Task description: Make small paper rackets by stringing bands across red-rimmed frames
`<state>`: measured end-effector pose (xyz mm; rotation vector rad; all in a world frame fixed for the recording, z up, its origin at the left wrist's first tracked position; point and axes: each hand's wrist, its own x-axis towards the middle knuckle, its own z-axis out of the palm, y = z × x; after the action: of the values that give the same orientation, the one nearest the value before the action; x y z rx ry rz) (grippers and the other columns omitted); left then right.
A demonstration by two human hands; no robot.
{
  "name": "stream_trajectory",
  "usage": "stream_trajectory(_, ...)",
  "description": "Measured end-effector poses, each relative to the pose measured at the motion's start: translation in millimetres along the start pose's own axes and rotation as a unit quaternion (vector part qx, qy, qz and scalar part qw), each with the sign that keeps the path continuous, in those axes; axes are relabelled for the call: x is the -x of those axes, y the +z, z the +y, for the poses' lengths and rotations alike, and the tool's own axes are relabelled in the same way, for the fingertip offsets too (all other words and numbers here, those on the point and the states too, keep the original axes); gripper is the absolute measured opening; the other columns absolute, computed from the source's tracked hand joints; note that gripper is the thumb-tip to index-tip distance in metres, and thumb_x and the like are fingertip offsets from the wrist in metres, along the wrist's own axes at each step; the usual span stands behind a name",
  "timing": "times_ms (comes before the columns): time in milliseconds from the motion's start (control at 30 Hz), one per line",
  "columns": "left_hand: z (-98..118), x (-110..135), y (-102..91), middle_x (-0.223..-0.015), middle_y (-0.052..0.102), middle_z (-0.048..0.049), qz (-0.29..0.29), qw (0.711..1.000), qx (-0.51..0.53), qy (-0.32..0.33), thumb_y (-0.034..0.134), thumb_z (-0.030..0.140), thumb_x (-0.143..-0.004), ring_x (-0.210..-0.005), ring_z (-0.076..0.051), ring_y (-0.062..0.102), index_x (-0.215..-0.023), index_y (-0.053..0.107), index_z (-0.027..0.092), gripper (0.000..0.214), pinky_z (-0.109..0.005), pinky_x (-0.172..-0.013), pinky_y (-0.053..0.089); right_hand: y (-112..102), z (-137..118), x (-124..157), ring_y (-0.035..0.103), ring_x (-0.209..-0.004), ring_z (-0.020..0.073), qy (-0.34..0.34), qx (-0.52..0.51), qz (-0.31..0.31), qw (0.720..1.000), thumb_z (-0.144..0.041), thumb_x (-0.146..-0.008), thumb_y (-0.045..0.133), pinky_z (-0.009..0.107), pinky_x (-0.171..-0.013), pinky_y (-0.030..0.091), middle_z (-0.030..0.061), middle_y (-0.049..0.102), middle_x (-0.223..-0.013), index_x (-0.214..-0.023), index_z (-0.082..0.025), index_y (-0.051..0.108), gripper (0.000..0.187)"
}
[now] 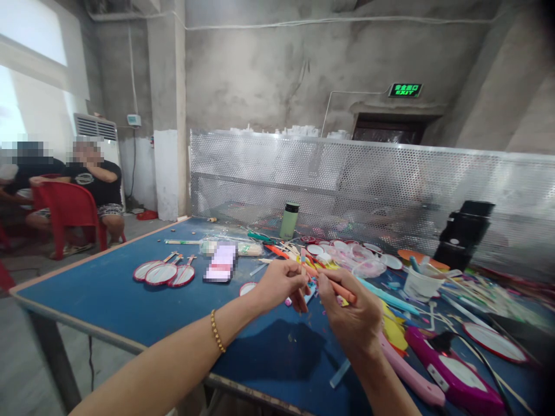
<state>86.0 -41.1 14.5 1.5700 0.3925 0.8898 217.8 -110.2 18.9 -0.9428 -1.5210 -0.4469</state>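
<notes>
My left hand (281, 283), with a gold bead bracelet on the wrist, is raised over the blue table (108, 294) with its fingers pinched on a small thin piece I cannot make out. My right hand (349, 312) is closed around an orange stick (336, 286) whose tip points toward the left fingers. The two hands almost touch. Beneath and beyond them lie several coloured sticks and round white fan faces (347, 251).
Three small red-rimmed fans (163, 273) lie at the left, beside a phone (221, 263). A green bottle (288, 221) stands by the perforated metal screen (368, 185). A white cup (420, 284), a black device (463, 234) and a purple tool (455, 372) are at the right. Two people sit on red chairs (69, 208) at far left.
</notes>
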Motion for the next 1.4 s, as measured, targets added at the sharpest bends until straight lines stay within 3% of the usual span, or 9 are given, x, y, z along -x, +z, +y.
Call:
stream_trajectory(267,-2.2,-0.8,-0.5,-0.062,0.062,-0.0021,0.006,1.000,0.013,0.003,0.057,0.028,-0.073,-0.043,-0.015,0.062,-0.072,0.055,0.014,0.014,-0.021,-0.038,0.043,-1.9,4.3,0.5,0.064,-0.066,0.0117,0.020,0.007,0.027,0.999,-0.018,-0.086,0.061,0.022,-0.063,0.048,-0.0013,0.069,-0.074,-0.082,-0.020,0.069,0.008)
stream_trajectory(700,-3.0,-2.0,-1.8,-0.048,0.058,-0.0020,-0.006,1.000,-0.010,-0.009,0.057,0.031,-0.074,-0.042,-0.016,0.062,-0.069,0.057,0.013,0.019,-0.021,-0.039,0.044,-0.9,7.0,3.6,0.064,-0.069,0.0132,0.013,-0.027,0.001,1.000,-0.016,-0.085,0.062,0.026,-0.065,0.049,-0.0002,0.068,-0.075,-0.083,-0.020,0.068,0.008)
stream_trajectory(1400,-1.9,-1.2,-1.1,-0.049,0.058,-0.0024,-0.012,1.000,-0.012,-0.004,0.058,0.032,-0.076,-0.041,-0.016,0.061,-0.069,0.057,0.012,0.021,-0.021,-0.039,0.045,-0.2,6.4,2.4,0.064,-0.067,0.0135,0.012,-0.018,-0.001,1.000,-0.018,-0.085,0.061,0.026,-0.063,0.049,0.0003,0.068,-0.074,-0.081,-0.020,0.069,0.009)
